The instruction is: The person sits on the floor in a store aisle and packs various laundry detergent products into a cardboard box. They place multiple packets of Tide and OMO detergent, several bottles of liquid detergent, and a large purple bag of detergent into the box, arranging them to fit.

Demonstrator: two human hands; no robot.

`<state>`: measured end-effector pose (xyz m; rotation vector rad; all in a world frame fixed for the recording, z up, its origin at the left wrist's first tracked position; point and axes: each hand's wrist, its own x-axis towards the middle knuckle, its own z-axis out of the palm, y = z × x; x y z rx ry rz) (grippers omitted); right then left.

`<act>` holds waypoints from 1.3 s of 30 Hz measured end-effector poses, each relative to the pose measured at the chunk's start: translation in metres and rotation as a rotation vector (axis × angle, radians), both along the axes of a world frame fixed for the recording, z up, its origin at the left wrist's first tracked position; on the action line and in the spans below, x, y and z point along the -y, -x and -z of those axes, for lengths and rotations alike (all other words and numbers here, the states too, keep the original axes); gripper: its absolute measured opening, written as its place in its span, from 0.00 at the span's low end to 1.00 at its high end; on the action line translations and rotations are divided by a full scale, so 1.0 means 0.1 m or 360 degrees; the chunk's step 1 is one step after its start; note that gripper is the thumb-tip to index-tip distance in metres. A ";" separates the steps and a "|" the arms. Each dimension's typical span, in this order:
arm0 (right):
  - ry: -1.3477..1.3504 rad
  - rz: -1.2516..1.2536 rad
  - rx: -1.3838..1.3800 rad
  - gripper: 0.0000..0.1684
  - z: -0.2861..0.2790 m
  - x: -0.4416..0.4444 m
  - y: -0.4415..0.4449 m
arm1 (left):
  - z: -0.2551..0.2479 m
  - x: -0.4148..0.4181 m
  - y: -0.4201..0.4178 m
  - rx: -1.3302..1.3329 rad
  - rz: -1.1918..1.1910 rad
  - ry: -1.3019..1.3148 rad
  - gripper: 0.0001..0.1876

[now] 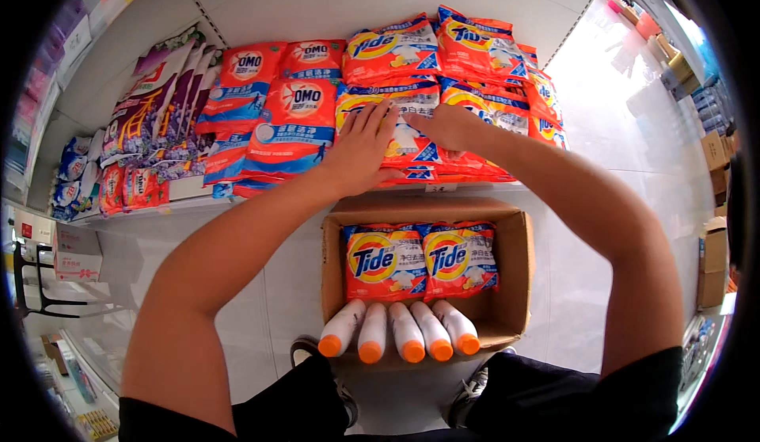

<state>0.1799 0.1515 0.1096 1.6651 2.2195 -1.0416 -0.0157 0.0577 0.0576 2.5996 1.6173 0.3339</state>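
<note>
My left hand [362,151] lies with fingers spread on the front of a Tide detergent bag [415,148] on the shelf. My right hand [454,127] is at the same bag's right side, its fingers curled and partly hidden, so its hold is unclear. More Tide bags [392,50] are stacked behind and to the right. Below the shelf edge, an open cardboard box [516,270] on the floor holds two Tide bags [386,264] side by side and several white bottles with orange caps [407,332] along its near side.
OMO detergent bags [294,121] are stacked left of the Tide bags, with purple bags [154,103] farther left. The shelf's front edge [285,201] runs between the stock and the box. My shoes [306,350] flank the box's near side. Cardboard boxes [712,264] stand far right.
</note>
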 end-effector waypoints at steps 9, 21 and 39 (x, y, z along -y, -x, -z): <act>-0.0060 0.0545 -0.0776 0.32 0.32 0.19 -0.16 | 0.09 0.04 -0.01 -0.0003 -0.0002 -0.0111 0.44; 0.0508 0.0649 -0.1605 0.31 0.18 0.78 -0.56 | -0.20 0.67 -0.11 0.0619 0.0321 0.0087 0.37; 0.1452 0.1026 -0.1602 0.27 0.88 1.79 -0.92 | 0.18 1.39 -0.33 0.1701 -0.1113 0.2387 0.27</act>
